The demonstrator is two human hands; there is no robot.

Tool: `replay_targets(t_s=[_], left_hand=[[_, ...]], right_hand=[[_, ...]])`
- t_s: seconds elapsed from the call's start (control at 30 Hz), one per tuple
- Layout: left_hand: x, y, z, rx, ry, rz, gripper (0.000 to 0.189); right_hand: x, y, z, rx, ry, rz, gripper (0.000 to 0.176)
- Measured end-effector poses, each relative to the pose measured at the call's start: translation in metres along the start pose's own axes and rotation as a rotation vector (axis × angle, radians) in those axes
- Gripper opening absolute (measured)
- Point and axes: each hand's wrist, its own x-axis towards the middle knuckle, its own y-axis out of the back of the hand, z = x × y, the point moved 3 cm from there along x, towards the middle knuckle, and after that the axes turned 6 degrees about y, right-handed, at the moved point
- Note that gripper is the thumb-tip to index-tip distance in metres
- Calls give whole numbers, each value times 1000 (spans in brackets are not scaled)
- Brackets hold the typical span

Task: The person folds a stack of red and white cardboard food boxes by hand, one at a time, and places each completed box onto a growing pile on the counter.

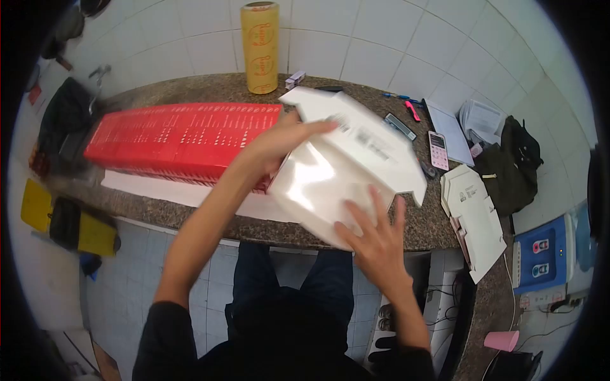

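A white cardboard piece [324, 184] with a glossy inner face and a raised, printed flap is held over the counter's front edge. My left hand [279, 143] grips its left side, the thumb lying across the flap and the other fingers mostly hidden behind the card. Spread fingers of my right hand [375, 238] rest against the glossy face near its lower right edge. Just left of the card, a long red box [184, 136] with white print lies on the counter, and a flat white sheet [152, 188] shows beneath it.
A yellow film roll [260, 47] stands by the tiled wall. Folded white cartons [473, 216] lie at right, beside a phone [438, 150], a notebook [448, 130] and a dark bag [511, 171]. A blue water dispenser [543, 254] and pink cup [502, 341] are farther right.
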Motion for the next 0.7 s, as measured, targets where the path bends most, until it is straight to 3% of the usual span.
replay_targets(t_s=[0.03,0.1,0.13,0.2,0.23,0.3,0.37,0.5,0.63,0.7], left_hand=[[18,4,0,-104,31,-112,62],[43,29,11,-108,-45,-75,59],[54,46,18,-116,-58,-69,59],[66,85,37,763,-465,205,52],[72,103,37,757,-468,214,52],[87,130,19,1328,-76,164,56],[95,138,7,1378,-51,212,61],[88,134,10,1438,64,190,79],[85,134,16,1427,135,120,79],[90,137,12,1423,66,106,79]], right_hand=[[2,-8,6,3,11,2,25],[4,-37,23,330,130,-206,24],[13,-40,28,406,145,-145,24],[25,-61,34,461,108,-217,24],[32,-70,36,519,61,-287,23],[54,-83,32,617,61,-270,22],[72,-106,27,747,59,-137,20],[101,-133,18,852,126,-223,24],[121,-133,4,947,136,-197,26],[121,-138,2,1072,79,-154,29]])
